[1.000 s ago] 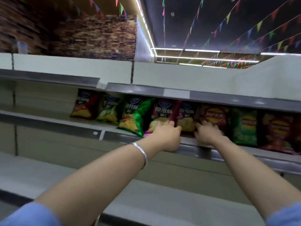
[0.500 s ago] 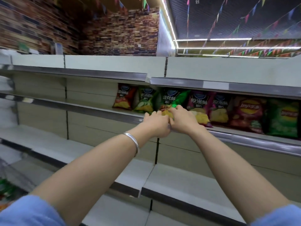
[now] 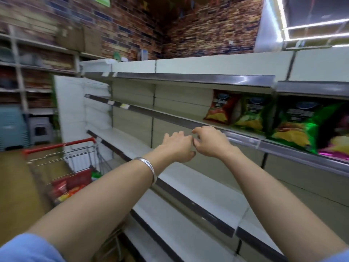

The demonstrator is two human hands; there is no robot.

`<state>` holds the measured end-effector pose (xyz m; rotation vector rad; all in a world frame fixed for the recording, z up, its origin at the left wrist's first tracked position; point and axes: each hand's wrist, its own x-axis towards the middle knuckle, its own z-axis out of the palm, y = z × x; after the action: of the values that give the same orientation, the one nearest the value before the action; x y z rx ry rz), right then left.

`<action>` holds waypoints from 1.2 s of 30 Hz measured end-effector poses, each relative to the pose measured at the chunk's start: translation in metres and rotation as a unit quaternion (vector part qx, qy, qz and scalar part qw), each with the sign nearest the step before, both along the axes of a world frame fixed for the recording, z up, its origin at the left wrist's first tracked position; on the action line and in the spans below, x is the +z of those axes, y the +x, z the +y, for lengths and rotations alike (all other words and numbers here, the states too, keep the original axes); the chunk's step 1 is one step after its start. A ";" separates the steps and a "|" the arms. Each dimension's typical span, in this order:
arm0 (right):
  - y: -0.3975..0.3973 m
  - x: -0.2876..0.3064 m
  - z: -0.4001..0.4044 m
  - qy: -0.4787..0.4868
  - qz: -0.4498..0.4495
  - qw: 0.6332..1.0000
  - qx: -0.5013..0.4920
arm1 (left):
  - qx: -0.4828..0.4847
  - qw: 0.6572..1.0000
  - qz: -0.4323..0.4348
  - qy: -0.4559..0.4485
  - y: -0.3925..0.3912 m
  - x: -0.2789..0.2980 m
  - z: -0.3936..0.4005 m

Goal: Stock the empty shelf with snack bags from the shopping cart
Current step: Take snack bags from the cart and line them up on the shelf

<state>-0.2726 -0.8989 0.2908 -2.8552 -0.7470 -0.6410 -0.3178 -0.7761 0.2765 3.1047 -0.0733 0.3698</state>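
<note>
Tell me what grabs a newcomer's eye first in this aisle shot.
Two bare hands, left hand and right hand, meet mid-frame holding nothing. At right, bright snack bags line the middle shelf. At lower left stands a red-handled shopping cart with more bags inside.

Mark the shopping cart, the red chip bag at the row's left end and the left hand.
shopping cart [image 3: 58, 146], head view, on its red handle bar.
red chip bag [image 3: 221, 106], head view, middle of its front.
left hand [image 3: 177, 146], head view, back of the hand.

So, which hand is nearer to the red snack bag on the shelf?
Right. The right hand is just below-left of the red snack bag; the left hand is farther left.
</note>
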 end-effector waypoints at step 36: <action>0.266 -0.258 0.548 -0.296 0.346 0.864 0.217 | 0.398 0.816 0.226 -0.352 0.138 -0.296 0.604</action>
<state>-0.0070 -0.3510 0.0327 -2.8555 -1.5395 0.7686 -0.1803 -0.1723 -0.0195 2.2254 1.1066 -0.3068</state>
